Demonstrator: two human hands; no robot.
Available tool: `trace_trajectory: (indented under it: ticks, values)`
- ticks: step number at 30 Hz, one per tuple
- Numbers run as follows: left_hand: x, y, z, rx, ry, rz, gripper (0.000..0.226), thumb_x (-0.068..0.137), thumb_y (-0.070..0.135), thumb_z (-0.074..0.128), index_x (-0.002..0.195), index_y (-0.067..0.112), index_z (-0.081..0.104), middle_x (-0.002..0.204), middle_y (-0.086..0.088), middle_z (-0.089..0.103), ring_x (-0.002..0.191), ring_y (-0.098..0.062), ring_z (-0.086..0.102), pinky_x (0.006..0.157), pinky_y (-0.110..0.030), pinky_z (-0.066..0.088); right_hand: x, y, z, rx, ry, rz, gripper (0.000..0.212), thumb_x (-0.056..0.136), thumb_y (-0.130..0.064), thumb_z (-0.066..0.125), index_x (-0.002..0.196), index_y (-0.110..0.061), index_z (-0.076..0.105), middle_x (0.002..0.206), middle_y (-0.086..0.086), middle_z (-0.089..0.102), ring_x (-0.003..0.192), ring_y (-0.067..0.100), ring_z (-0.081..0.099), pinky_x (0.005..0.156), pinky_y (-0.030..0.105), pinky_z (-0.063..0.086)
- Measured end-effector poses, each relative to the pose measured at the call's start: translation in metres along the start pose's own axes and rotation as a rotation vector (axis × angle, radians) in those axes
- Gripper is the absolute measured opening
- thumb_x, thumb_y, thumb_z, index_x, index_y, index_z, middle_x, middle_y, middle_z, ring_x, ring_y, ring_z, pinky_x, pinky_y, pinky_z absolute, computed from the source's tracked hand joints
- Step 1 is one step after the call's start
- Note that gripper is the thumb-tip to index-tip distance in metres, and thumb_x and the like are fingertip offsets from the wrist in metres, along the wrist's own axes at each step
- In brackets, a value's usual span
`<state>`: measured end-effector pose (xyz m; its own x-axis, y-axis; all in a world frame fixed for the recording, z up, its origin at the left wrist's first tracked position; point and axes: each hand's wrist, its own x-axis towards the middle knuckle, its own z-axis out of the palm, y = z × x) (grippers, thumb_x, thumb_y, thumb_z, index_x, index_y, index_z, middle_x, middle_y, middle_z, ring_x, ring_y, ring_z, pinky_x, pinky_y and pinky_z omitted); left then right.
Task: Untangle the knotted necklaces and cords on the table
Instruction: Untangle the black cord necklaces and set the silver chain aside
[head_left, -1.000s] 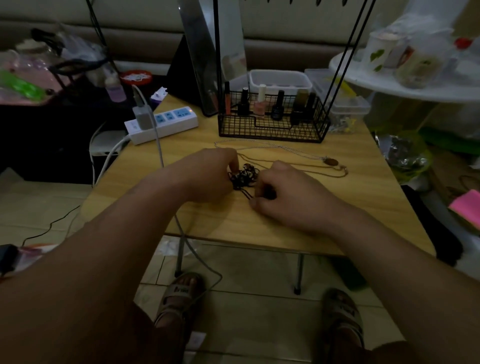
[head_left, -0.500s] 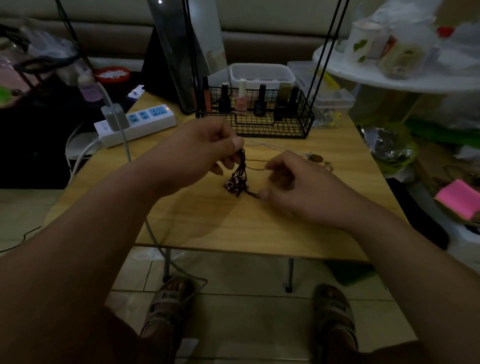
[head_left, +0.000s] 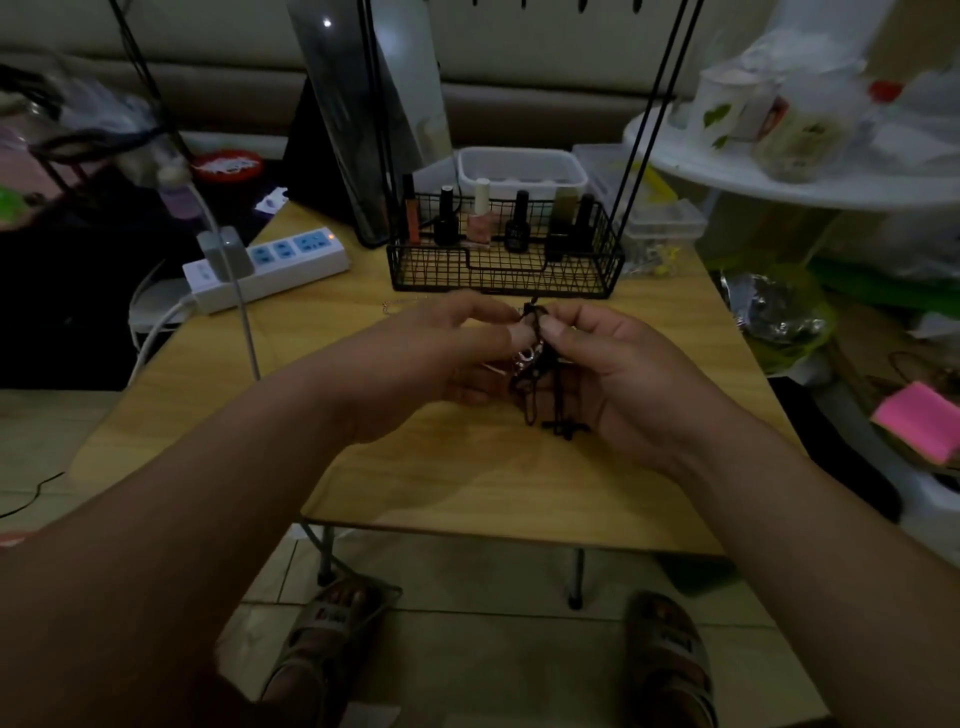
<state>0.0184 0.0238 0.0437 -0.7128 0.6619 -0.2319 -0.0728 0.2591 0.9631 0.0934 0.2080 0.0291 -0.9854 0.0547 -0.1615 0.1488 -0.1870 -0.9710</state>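
A tangled bunch of black cords (head_left: 535, 384) with small metal charms hangs above the wooden table (head_left: 467, 488), lifted off its surface. My left hand (head_left: 441, 358) pinches the top of the tangle from the left. My right hand (head_left: 613, 369) pinches it from the right, thumb and forefinger meeting the left fingers at the knot. Loose cord ends dangle down to just above the tabletop. A thin silver chain (head_left: 395, 306) lies on the table behind my left hand, mostly hidden.
A black wire basket (head_left: 506, 260) with nail polish bottles stands at the back of the table. A white power strip (head_left: 270, 267) with a plugged charger lies back left. Cluttered shelves flank both sides. My sandalled feet show under the table.
Both hands have raised the black tangle off the table and brought it higher. My right hand moved from pressing a cord end on the table up to pinch the knot.
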Motion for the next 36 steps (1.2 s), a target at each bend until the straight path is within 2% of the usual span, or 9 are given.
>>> trace_trajectory:
  ticks: [4,8,11,16,20,25,30,33,36]
  values:
    - [-0.002,-0.004,0.006,0.088,0.049,0.039,0.027,0.098,0.024,0.069,0.12,0.009,0.064,0.098,-0.005,0.08,0.088,-0.018,0.076,0.087,-0.039,0.057,0.0,0.0,0.0,-0.022,0.049,-0.054,0.012,0.104,-0.016,0.058,0.114,-0.01,0.063,0.095,0.012,0.069,0.084,0.025,0.068,0.069,0.04,0.057]
    - [-0.001,-0.005,0.004,0.07,0.073,0.003,0.045,0.088,0.034,0.079,0.122,0.016,0.055,0.102,-0.007,0.079,0.09,-0.021,0.078,0.082,-0.038,0.061,0.0,0.0,0.001,0.002,0.13,-0.069,0.01,0.101,-0.013,0.063,0.11,-0.01,0.062,0.092,0.013,0.074,0.077,0.023,0.072,0.063,0.034,0.059]
    - [-0.001,-0.011,0.007,0.218,0.084,0.043,0.043,0.085,0.033,0.083,0.114,0.018,0.054,0.103,-0.004,0.076,0.087,-0.018,0.077,0.076,-0.036,0.062,0.001,0.001,0.003,0.009,0.224,-0.052,0.009,0.101,-0.014,0.064,0.109,-0.009,0.064,0.094,0.012,0.075,0.084,0.028,0.075,0.068,0.039,0.062]
    - [0.006,-0.024,0.019,0.447,0.182,0.22,0.03,0.084,0.035,0.084,0.099,0.026,0.059,0.099,0.015,0.07,0.067,0.005,0.062,0.055,-0.015,0.044,0.003,0.003,0.012,0.161,0.249,-0.001,0.016,0.102,-0.009,0.061,0.116,-0.002,0.06,0.103,0.019,0.075,0.091,0.03,0.077,0.064,0.032,0.062]
    - [0.013,-0.023,0.013,0.443,0.232,0.239,0.011,0.094,0.029,0.074,0.093,0.025,0.065,0.095,0.006,0.072,0.085,-0.013,0.071,0.065,-0.037,0.058,0.003,-0.001,0.01,0.186,0.238,0.0,0.011,0.104,-0.009,0.058,0.113,-0.002,0.059,0.106,0.021,0.072,0.09,0.03,0.077,0.068,0.036,0.064]
    - [0.004,-0.008,-0.001,0.15,0.164,0.165,0.018,0.104,0.02,0.061,0.105,0.002,0.064,0.1,-0.006,0.077,0.09,-0.021,0.077,0.073,-0.036,0.063,-0.002,-0.006,0.004,0.14,0.287,0.078,0.01,0.109,-0.019,0.05,0.111,-0.011,0.056,0.088,0.01,0.075,0.066,0.022,0.074,0.05,0.029,0.055]
    - [-0.001,-0.003,-0.011,0.019,0.228,0.192,0.02,0.107,0.023,0.054,0.094,0.01,0.061,0.102,0.0,0.076,0.099,-0.018,0.074,0.082,-0.036,0.062,-0.003,-0.008,-0.003,-0.044,0.266,0.115,0.024,0.107,-0.033,0.053,0.106,-0.011,0.061,0.075,0.005,0.066,0.045,0.01,0.039,0.039,0.021,0.026]
    - [-0.002,-0.001,-0.012,-0.112,0.271,0.195,0.017,0.106,0.021,0.053,0.094,0.01,0.059,0.099,-0.005,0.07,0.098,-0.02,0.071,0.086,-0.036,0.059,-0.008,-0.013,-0.006,-0.301,0.211,0.102,0.033,0.102,-0.047,0.057,0.111,-0.017,0.068,0.071,0.002,0.061,0.047,0.008,0.038,0.041,0.02,0.029]
    - [-0.003,0.003,-0.01,-0.266,0.244,0.187,0.016,0.107,0.019,0.05,0.096,0.009,0.056,0.094,-0.012,0.069,0.09,-0.03,0.073,0.08,-0.039,0.06,-0.015,-0.018,-0.006,-0.491,0.107,0.045,0.026,0.096,-0.048,0.065,0.108,-0.026,0.073,0.067,-0.002,0.057,0.05,0.005,0.045,0.046,0.019,0.035]
